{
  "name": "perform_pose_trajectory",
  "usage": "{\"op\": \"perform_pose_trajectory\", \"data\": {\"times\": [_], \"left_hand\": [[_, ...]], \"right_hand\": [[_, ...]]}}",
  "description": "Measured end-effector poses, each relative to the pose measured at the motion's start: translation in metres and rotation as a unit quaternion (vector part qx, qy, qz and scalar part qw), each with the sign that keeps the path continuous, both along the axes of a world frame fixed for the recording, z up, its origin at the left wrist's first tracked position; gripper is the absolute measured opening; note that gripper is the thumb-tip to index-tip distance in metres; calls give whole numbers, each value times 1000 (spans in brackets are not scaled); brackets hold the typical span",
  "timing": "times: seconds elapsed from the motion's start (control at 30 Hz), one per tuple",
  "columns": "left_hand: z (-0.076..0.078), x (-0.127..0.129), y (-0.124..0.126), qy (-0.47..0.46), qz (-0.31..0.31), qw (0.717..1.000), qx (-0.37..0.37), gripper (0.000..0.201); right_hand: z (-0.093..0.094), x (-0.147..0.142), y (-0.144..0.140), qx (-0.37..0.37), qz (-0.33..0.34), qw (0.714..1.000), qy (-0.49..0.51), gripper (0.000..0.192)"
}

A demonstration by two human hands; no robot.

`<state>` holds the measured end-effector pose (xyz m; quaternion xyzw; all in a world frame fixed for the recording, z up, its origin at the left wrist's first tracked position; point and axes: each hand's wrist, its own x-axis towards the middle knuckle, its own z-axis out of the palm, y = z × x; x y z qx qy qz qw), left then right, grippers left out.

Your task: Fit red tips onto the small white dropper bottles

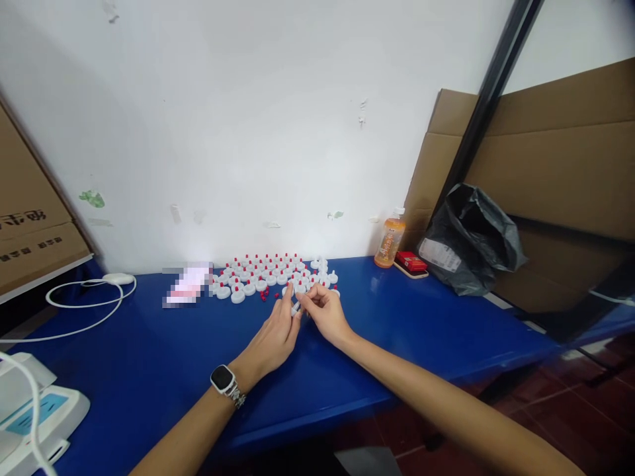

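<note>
My left hand (pixel 275 334) holds a white nozzle cap (pixel 296 309), its fingers closed around it. My right hand (pixel 330 317) meets the left one at this cap, with thumb and fingers pinched together; what sits in the pinch is too small to make out. Just beyond both hands stand many white caps (pixel 238 296) on the blue table, most with red tips on their spouts. Some white caps (pixel 332 277) at the group's right side have bare spouts. Several loose red tips (pixel 264 294) lie in front of the group, left of my fingers.
A blurred-out phone-like item (pixel 191 284) lies left of the caps on the blue table (pixel 397 337). A white cable (pixel 89 304) and a white device (pixel 44 416) are at the left. An orange drink bottle (pixel 389 239), a red packet (pixel 411 261) and a dark plastic bag (pixel 469 244) stand at the right.
</note>
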<state>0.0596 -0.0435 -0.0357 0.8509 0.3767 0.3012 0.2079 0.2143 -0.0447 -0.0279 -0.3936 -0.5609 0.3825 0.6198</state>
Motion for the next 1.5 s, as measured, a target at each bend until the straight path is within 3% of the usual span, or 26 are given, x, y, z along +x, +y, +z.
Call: {"op": "perform_pose_trajectory", "data": {"times": [0.27, 0.37, 0.43, 0.5, 0.57, 0.63, 0.67, 0.77, 0.87, 1.1, 1.23, 1.43, 1.5], "left_hand": [[10, 6, 2, 0, -4, 1000, 19, 63], [20, 9, 13, 7, -6, 1000, 27, 66], [24, 9, 22, 8, 5, 1000, 28, 69], [25, 7, 29, 6, 24, 999, 35, 65], [22, 5, 32, 12, 30, 999, 39, 51], [19, 3, 30, 30, 18, 999, 35, 38], [18, 2, 28, 40, 10, 999, 32, 34], [17, 1, 23, 54, -7, 998, 27, 28], [17, 0, 22, 54, -9, 998, 17, 25], [17, 0, 23, 50, -22, 998, 13, 21], [17, -1, 23, 44, -15, 999, 17, 20], [20, -8, 22, 8, 37, 997, 71, 23], [23, -10, 21, -17, 74, 992, 97, 31]], "right_hand": [[17, 17, 8, -40, 93, 995, -4, 45], [33, 37, 25, -67, 150, 985, -49, 41], [43, 53, 45, -66, 154, 981, -93, 36], [52, 69, 73, -35, 98, 986, -129, 29], [56, 81, 105, 6, -14, 982, -186, 21], [55, 88, 138, 22, -131, 946, -297, 11], [52, 88, 152, 14, -156, 918, -365, 7], [40, 84, 184, -3, -165, 891, -422, 4], [30, 75, 198, -15, -145, 879, -453, 8], [28, 85, 190, -23, -135, 852, -505, 19], [30, 95, 174, -33, -136, 850, -508, 8], [48, 76, 122, 16, -160, 884, -439, 16], [52, 57, 93, 51, -124, 923, -360, 16]]}}
